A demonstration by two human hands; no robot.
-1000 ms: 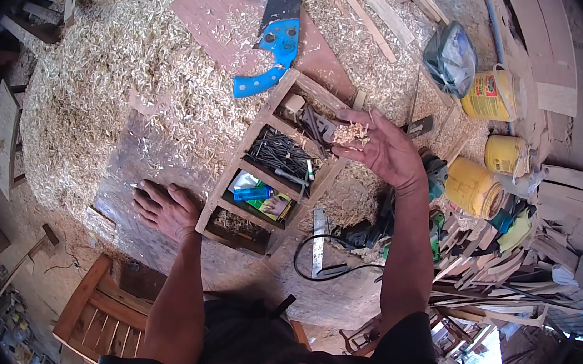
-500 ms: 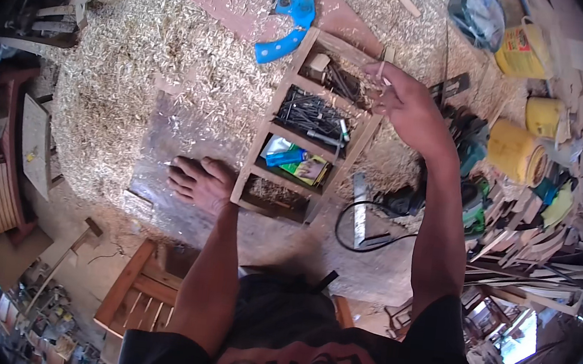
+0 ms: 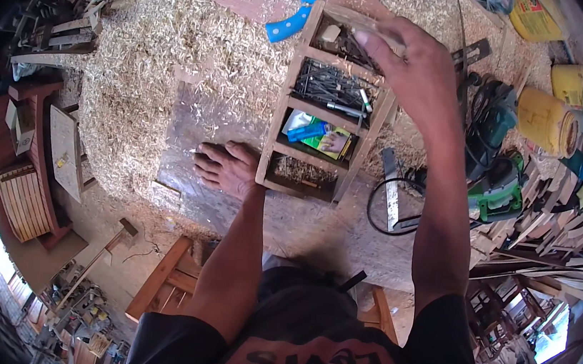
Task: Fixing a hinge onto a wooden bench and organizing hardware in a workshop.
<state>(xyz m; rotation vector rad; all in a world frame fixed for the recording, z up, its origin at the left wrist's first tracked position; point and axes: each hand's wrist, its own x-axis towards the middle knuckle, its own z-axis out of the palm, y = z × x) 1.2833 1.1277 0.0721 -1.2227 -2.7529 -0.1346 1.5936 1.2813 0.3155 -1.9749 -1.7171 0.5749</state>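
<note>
While pale wood shavings (image 3: pixel 298 169) remained in the brown oblong wooden tray (image 3: pixel 278 126) toward the near edge of the surface (image 3: pixel 329 233), the right hand (image 3: pixel 419 74) curled at its far-right corner, grip unclear, the left hand (image 3: pixel 232 168) loosely spread.

The compartment box (image 3: pixel 285 95) is rough, matt wood, with dark metal nails (image 3: pixel 328 84) inside. Beyond the box's upper left, the saw handle (image 3: pixel 289 25) is smooth plastic; left of the box, wood shavings (image 3: pixel 136 92) look dry and coarse.
</note>
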